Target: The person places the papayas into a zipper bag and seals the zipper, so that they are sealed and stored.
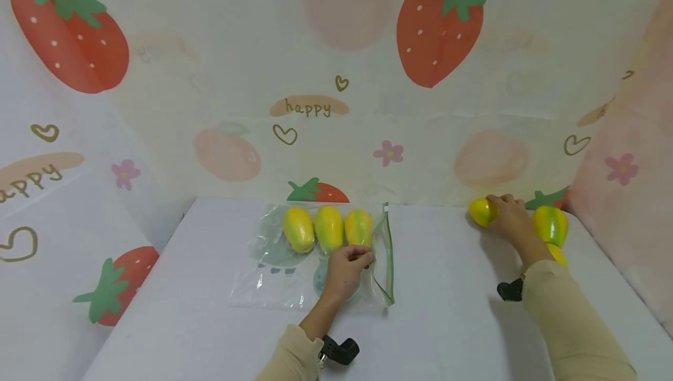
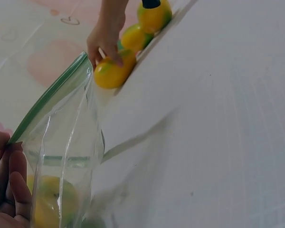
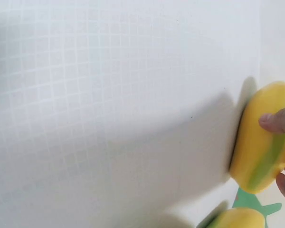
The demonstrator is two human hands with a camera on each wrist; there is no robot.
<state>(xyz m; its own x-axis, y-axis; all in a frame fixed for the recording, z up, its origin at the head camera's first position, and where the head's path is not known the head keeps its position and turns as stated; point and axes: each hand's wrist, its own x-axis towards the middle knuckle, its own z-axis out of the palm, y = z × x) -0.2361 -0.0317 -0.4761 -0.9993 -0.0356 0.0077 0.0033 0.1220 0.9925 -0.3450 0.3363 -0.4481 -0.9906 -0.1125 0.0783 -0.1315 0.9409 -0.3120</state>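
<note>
A clear zip bag [image 1: 278, 293] with a green seal strip lies on the white table, its mouth to the right. Three yellow-green mangoes [image 1: 298, 230] sit in a row inside it. My left hand [image 1: 344, 273] pinches the bag at its mouth; in the left wrist view the green strip [image 2: 47, 97] is raised and the mouth gapes. Far to the right, my right hand [image 1: 511, 222] grips another mango [image 1: 481, 212] near the table's back edge. The right wrist view shows the thumb [image 3: 278, 120] pressed on this mango's side, with the palm out of frame.
Two more mangoes stand to the right of my right forearm, one [image 1: 550, 225] behind the other [image 1: 557, 254]. A strawberry-printed cloth wall [image 1: 431, 135] rises behind the table [image 1: 436, 322], with printed walls at both sides. Each wrist wears a black device [image 1: 340, 350].
</note>
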